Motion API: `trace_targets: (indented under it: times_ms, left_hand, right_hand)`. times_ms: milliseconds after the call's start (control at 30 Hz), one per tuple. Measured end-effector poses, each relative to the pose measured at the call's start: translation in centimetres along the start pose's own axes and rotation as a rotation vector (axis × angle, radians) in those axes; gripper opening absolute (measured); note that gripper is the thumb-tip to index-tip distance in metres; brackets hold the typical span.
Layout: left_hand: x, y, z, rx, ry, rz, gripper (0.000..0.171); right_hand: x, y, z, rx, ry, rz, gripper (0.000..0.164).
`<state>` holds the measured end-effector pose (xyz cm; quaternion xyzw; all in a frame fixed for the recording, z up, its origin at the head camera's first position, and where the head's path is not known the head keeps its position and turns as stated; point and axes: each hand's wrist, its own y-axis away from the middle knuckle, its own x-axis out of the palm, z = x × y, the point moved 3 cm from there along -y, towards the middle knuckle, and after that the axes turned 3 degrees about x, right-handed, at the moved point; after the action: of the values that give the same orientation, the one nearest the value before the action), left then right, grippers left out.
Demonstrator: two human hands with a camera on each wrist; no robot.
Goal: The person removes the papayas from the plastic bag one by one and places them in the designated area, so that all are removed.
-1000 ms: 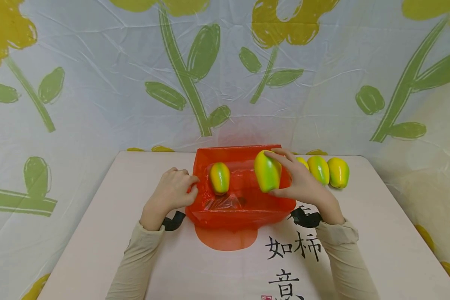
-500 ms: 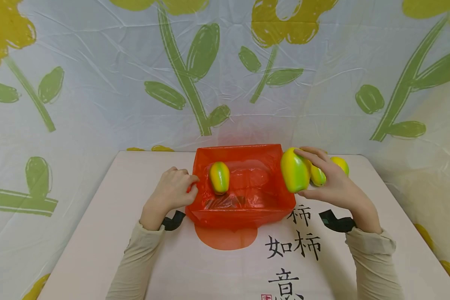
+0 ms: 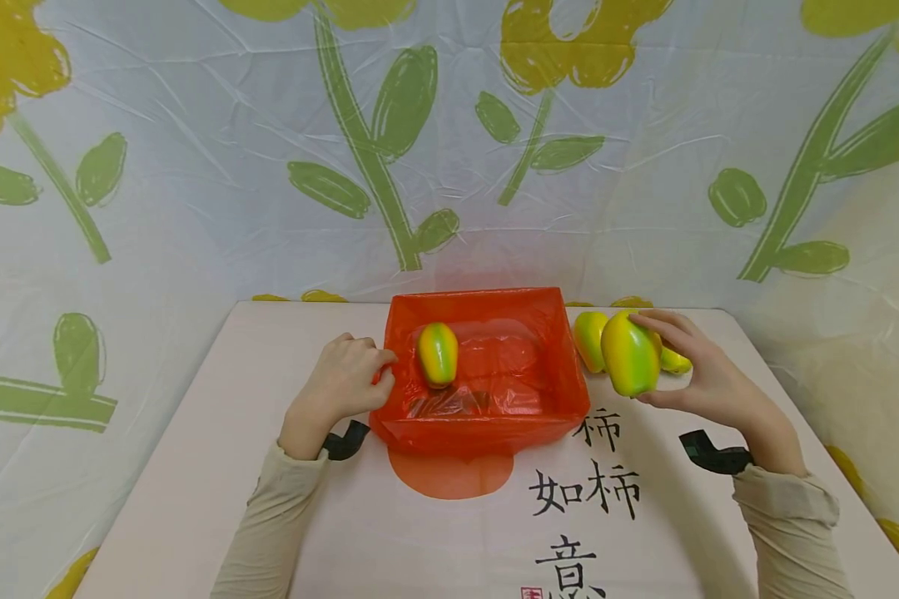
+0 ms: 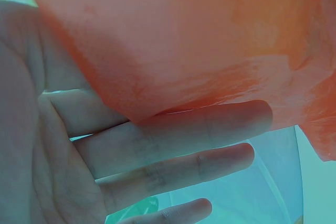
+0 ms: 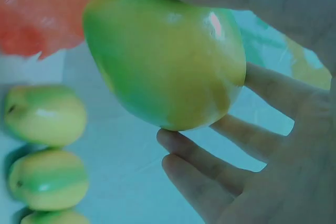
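In the head view my right hand point(image 3: 707, 378) holds a glossy yellow-green fruit point(image 3: 629, 356), shaped like a small papaya, between thumb and fingertips. It is right of an open, box-shaped red plastic bag point(image 3: 479, 437). The right wrist view shows the thumb across the top of this fruit point(image 5: 163, 66) and the fingers around its far side. Inside the bag lies one similar fruit point(image 3: 439, 356), towards the left. My left hand point(image 3: 342, 378) pinches the bag's left edge. Bag plastic point(image 4: 173, 40) hides part of that hand in the left wrist view, where the lower fingers point(image 4: 184, 169) lie straight.
Behind the held fruit, more yellow-green fruits stand in a row on the table, including one nearest the bag point(image 3: 588, 339). Three show in the right wrist view, such as the top one point(image 5: 47, 114). Black characters point(image 3: 584, 491) mark the pale tabletop point(image 3: 232, 391); a flowered cloth point(image 3: 255, 166) hangs behind.
My right hand has carried the fruit from over the bag to the right, in front of the row of fruits. My left hand stays at the bag's left edge.
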<state>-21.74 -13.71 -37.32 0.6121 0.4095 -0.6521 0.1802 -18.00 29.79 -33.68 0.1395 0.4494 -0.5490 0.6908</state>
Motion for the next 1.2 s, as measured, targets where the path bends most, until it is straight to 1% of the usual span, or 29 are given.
trace_targets:
  times_ms: [133,233,300,433,800,967,1200]
  left_hand:
    - [0.0,0.0,0.0,-0.005,-0.001,0.006,0.019]
    - [0.0,0.0,0.1,-0.004,-0.002,0.002,0.019]
    - [0.0,0.0,0.1,-0.002,-0.003,-0.004,0.018]
    - [0.0,0.0,0.1,0.001,-0.003,-0.011,0.017]
    - [0.0,0.0,0.1,-0.001,-0.001,-0.007,0.018]
    - [-0.1,0.1,0.0,-0.007,0.007,-0.001,0.02]
    - [0.0,0.0,-0.1,-0.005,0.009,0.004,0.019]
  right_hand:
    - [0.4,0.8,-1.4,0.056,0.035,0.029,0.094]
    - [1.0,1.4,-2.5,0.087,0.031,0.071,0.094]
    - [1.6,1.7,-3.2,0.092,0.02,0.1,0.093]
    - [2.7,2.2,-4.3,0.099,-0.004,0.132,0.092]
    - [5.2,3.6,-5.9,0.119,-0.042,0.233,0.088]
    - [5.7,3.8,-6.5,0.13,-0.096,0.257,0.088]
    - [5.8,3.6,-6.8,0.119,-0.124,0.243,0.087]
